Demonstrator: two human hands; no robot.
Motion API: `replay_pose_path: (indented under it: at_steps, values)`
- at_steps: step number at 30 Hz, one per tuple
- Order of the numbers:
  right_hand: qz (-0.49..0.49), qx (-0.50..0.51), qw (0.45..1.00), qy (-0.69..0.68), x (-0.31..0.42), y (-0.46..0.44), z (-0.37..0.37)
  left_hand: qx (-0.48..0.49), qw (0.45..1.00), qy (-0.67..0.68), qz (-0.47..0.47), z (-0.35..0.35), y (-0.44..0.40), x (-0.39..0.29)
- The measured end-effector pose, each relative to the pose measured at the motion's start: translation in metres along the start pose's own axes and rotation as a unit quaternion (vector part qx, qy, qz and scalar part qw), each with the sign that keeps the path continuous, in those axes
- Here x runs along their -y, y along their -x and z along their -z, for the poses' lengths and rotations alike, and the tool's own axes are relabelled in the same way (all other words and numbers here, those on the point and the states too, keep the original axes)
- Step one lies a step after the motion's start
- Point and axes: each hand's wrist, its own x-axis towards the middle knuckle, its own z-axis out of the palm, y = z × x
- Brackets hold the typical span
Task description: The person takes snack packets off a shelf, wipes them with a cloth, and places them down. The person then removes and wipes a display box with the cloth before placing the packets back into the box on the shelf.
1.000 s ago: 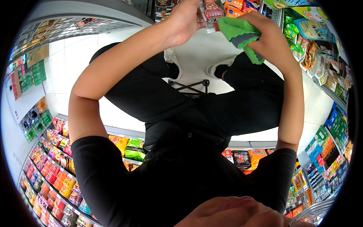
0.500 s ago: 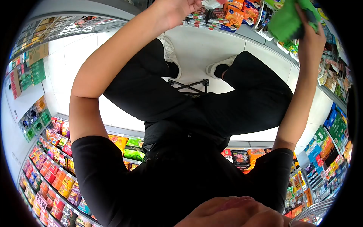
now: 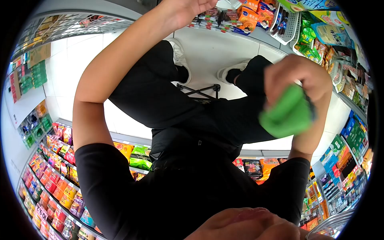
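My right hand (image 3: 298, 76) is closed on a green cloth (image 3: 289, 114) with a dark grey part, which hangs over my right thigh; both are blurred by motion. My left hand (image 3: 190, 10) is at the top edge, beside a shelf of snack packets, its fingers partly cut off by the frame. Whether it grips anything is hidden. Just right of it lie a pale item (image 3: 230, 4) and orange packets (image 3: 248, 18).
White baskets (image 3: 286, 28) of packets stand on the shelf at the upper right. A wire rack (image 3: 72, 30) is at the upper left. Stocked shelves (image 3: 60, 188) curve behind me. A folding stool frame (image 3: 200, 91) shows between my legs.
My right hand went up and right with the green cloth, then came down toward my right thigh. My left hand moved slightly left and up, and the red-brown packet by it is out of view.
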Motion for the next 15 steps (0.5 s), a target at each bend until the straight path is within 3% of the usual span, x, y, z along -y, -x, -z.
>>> replay_pose_path:
  at_steps: [2, 4, 7, 10, 13, 15]
  values:
    - [-0.153, -0.109, 0.972, 0.142, -0.012, 0.002, -0.006, -0.005, 1.0, 0.003, -0.004, 0.0, -0.001, 0.002]
    - [-0.152, -0.201, 0.916, 0.311, -0.048, 0.013, 0.003, -0.003, 1.0, -0.001, -0.002, 0.0, -0.005, 0.005]
    - [-0.244, -0.299, 0.79, 0.477, -0.067, 0.032, 0.014, 0.004, 1.0, -0.011, 0.004, 0.003, -0.006, 0.009]
    - [-0.247, -0.421, 0.799, 0.352, -0.052, 0.04, 0.022, 0.011, 1.0, -0.017, 0.011, 0.002, -0.003, 0.015]
    - [-0.19, -0.505, 0.803, 0.254, -0.043, 0.038, 0.026, 0.033, 0.999, -0.017, 0.038, -0.002, 0.001, 0.02]
    - [-0.171, -0.518, 0.786, 0.291, -0.033, 0.015, 0.014, 0.053, 0.997, -0.013, 0.06, -0.009, 0.005, 0.021]
